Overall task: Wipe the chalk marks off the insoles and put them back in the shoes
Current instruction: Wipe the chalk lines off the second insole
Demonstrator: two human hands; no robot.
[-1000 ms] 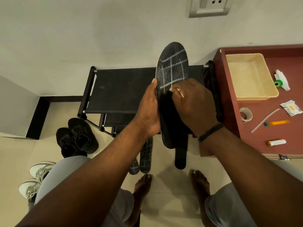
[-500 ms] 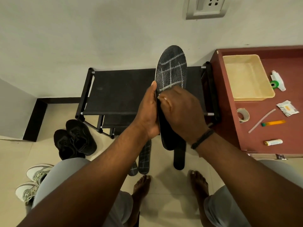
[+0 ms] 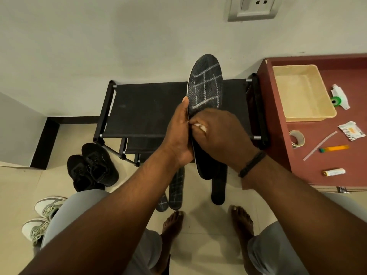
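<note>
Insole point(image 3: 205, 90), chalk-gridded, stands upright in our left hand point(image 3: 178, 133), fingers clamped on its edge; our right hand point(image 3: 220, 135) pinches a white wipe point(image 3: 199, 126) against it.

Both forearms are bare to the edge of the view, with no sleeve showing on either. The right wrist carries a dark braided band point(image 3: 251, 164) (it looks like cord or thread, though the weave is too small to make out), wrapped snugly just behind the right hand point(image 3: 222, 135). The left hand point(image 3: 178, 133) wears no ring or band that shows. The legs are covered in light grey trousers point(image 3: 65, 219), and the two feet point(image 3: 171, 223) below them are bare.
</note>
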